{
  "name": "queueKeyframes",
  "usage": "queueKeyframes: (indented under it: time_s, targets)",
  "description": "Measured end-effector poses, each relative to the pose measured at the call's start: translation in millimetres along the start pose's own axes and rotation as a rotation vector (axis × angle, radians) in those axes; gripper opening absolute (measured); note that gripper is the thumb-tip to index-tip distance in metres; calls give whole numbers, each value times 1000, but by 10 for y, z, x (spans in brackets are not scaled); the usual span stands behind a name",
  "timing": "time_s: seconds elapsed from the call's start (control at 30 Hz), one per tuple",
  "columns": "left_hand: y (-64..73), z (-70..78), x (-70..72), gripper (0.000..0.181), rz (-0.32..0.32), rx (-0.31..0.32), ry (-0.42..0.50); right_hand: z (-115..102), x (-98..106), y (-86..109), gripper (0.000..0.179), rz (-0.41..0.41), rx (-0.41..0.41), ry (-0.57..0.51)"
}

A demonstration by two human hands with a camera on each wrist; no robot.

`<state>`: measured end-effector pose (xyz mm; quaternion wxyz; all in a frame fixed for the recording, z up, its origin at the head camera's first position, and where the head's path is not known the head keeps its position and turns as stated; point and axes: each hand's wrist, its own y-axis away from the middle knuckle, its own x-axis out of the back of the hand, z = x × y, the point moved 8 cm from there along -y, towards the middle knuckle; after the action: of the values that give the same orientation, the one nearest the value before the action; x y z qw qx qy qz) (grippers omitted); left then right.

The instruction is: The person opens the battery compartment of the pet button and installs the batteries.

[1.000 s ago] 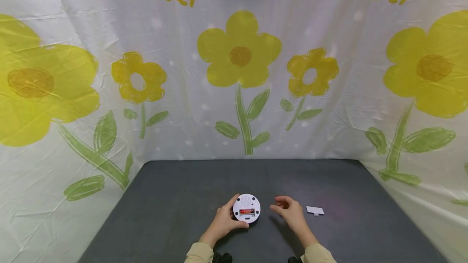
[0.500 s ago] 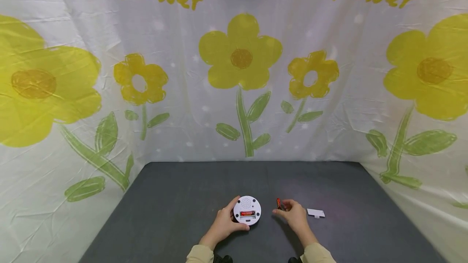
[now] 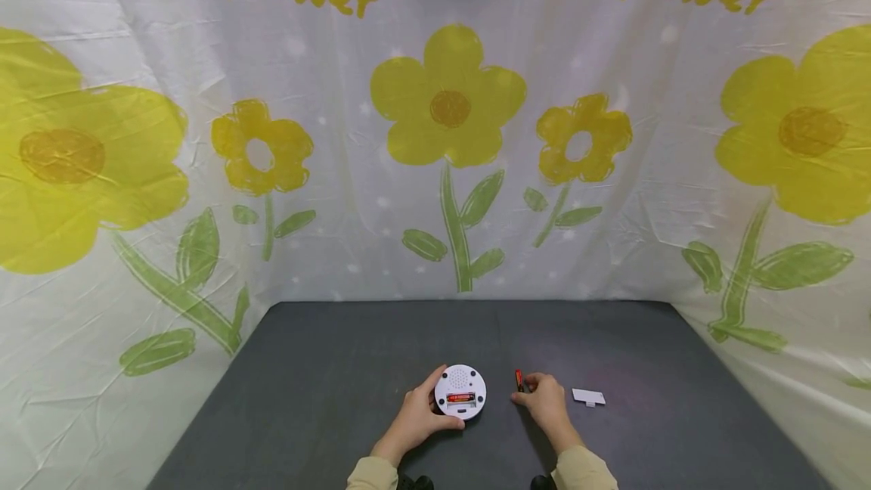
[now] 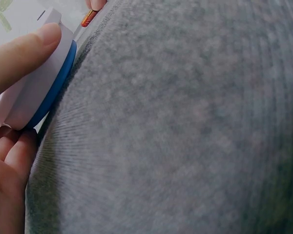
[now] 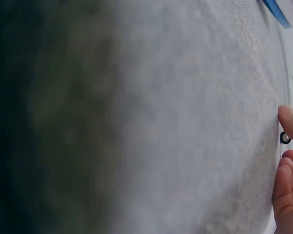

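My left hand (image 3: 418, 412) grips a round white device (image 3: 460, 379) by its left side, thumb at the near edge and fingers at the far edge. A blue band (image 4: 57, 84) runs round the device in the left wrist view. Its face with speaker holes and dark feet is up, and a red battery (image 3: 460, 398) lies in its uncovered compartment. To the right, my right hand (image 3: 547, 404) holds a second red battery (image 3: 519, 379) between thumb and fingers, long side pointing away from me. The right wrist view shows that battery's end (image 5: 285, 138) between thumb and fingers.
A white battery cover (image 3: 588, 397) with a small tab lies right of my right hand. The dark grey table (image 3: 381, 339) ends at a white curtain (image 3: 354, 263) with yellow flowers, which hangs behind it and along both sides.
The second battery, mostly hidden by my right fingers a second ago, now shows beside them. My right thumb has shifted slightly toward it. The left hand and device stay in place.
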<state>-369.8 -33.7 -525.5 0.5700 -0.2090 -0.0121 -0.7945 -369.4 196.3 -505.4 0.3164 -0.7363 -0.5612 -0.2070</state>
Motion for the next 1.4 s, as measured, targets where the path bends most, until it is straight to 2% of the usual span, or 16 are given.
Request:
queueKeyframes:
  time_s: [0.27, 0.5, 0.77, 0.97, 1.23, 1.4]
  targets:
    - [-14, -8, -1, 97, 6, -14, -21, -41, 26, -1, 28, 36, -11, 5]
    - [12, -31, -2, 99, 11, -9, -10, -68, 12, 11, 21, 33, -13, 35]
    - [16, -54, -10, 102, 3, 3, 14, -56, 63, 11, 7, 106, -2, 50]
    - [-2, -64, -5, 101, 3, 12, 24, -18, 81, -2, 5, 127, -10, 23]
    - [16, -80, -18, 102, -1, 4, 33, 44, 87, 27, 5, 105, -21, -55]
    - [9, -57, 1, 102, 10, -14, 14, 1, 114, 46, 7, 89, -13, -111]
